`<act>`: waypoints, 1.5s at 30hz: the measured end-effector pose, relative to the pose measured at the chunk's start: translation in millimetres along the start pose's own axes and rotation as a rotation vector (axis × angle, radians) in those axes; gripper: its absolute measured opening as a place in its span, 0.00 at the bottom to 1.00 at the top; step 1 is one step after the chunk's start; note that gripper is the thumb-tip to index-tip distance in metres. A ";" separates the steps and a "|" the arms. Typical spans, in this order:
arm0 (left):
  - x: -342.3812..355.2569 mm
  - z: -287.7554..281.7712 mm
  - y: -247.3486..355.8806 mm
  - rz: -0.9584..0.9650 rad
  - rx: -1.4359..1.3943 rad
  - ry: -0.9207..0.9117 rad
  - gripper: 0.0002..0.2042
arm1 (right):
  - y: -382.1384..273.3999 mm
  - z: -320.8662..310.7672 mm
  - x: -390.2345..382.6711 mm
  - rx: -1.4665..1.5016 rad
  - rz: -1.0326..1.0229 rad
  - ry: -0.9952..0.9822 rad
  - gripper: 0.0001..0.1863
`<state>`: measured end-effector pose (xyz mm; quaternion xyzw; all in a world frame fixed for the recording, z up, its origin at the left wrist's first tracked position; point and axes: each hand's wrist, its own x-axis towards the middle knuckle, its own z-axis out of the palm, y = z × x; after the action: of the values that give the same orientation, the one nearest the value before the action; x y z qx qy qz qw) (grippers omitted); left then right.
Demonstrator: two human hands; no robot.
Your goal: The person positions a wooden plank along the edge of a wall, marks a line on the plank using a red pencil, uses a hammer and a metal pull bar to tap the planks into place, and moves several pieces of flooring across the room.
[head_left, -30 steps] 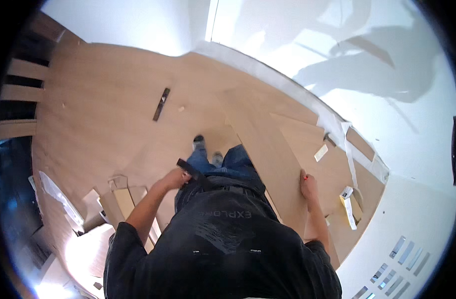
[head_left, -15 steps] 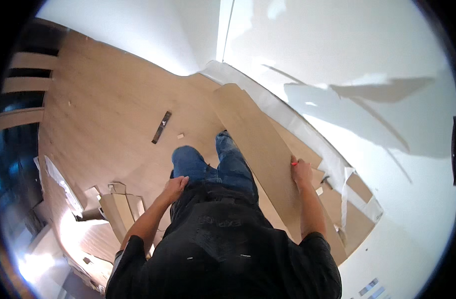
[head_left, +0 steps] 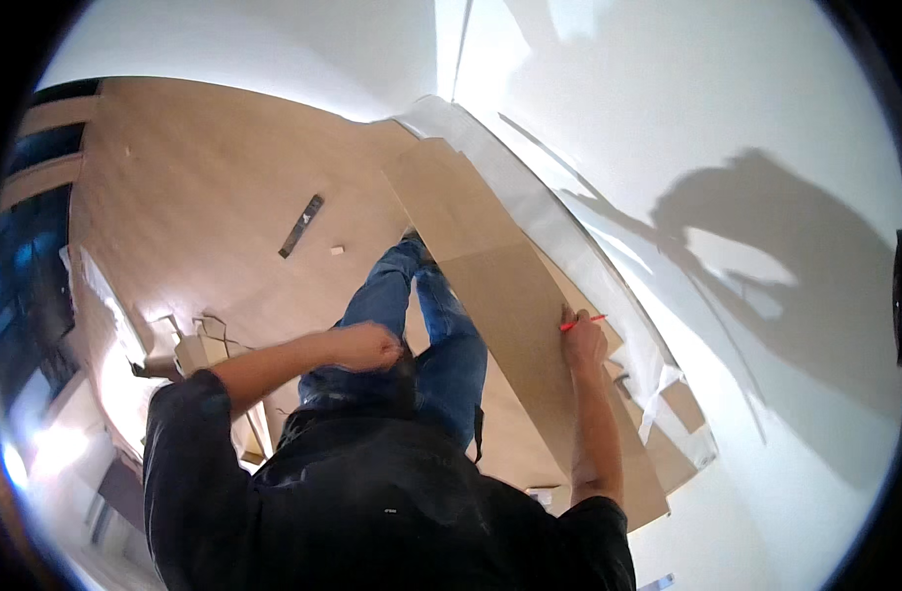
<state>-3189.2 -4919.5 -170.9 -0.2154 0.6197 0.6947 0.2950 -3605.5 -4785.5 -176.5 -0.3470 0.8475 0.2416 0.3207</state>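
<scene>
My right hand (head_left: 585,345) is closed around a slim red pencil (head_left: 581,322), whose tip sticks out to the right. It lies at the right edge of a long brown board (head_left: 500,295), which slants from the wall corner down toward my right side. A line or shade edge crosses the board in its upper part. In front of my body, above my thighs, my left hand (head_left: 365,347) is curled into a fist. Slight blur and the turned fingers hide whether anything is in it.
White walls meet beyond the board, with pale sheeting (head_left: 530,202) along their foot. On the brown-covered floor lie a dark flat bar (head_left: 301,227) and a small light block (head_left: 337,250). Folded cardboard (head_left: 203,353) stands at left, near a bright lamp (head_left: 62,451). Cardboard pieces (head_left: 682,409) lie at right.
My left hand has swung up and right from beside my thigh to in front of me. My right hand keeps the pencil at the board's edge, now turned so more of it shows.
</scene>
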 end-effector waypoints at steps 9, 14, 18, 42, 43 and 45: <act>301.7 -138.5 -313.0 -0.336 -0.463 0.364 0.19 | -38.4 142.8 224.3 0.013 -0.116 0.053 0.29; 427.3 -189.7 -432.5 0.086 -0.838 0.740 0.24 | -48.7 272.5 373.3 0.023 -0.203 0.129 0.29; 488.9 -203.7 -528.1 0.121 -1.449 0.705 0.24 | -90.1 402.6 485.7 0.165 -0.342 0.218 0.25; 575.5 -212.1 -586.9 0.261 -1.400 0.660 0.21 | -127.6 530.7 524.0 0.020 -0.962 0.469 0.32; 571.0 -208.9 -593.3 0.255 -1.401 0.680 0.21 | -135.8 485.1 536.9 0.212 -0.625 0.440 0.32; 575.7 -220.1 -572.7 0.302 -1.386 0.666 0.21 | -106.6 428.2 573.3 0.141 -0.494 0.512 0.29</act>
<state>-3238.3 -5021.6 -1004.5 -0.4609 0.1230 0.8545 -0.2057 -3682.6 -4831.7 -894.4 -0.5678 0.8055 0.0030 0.1698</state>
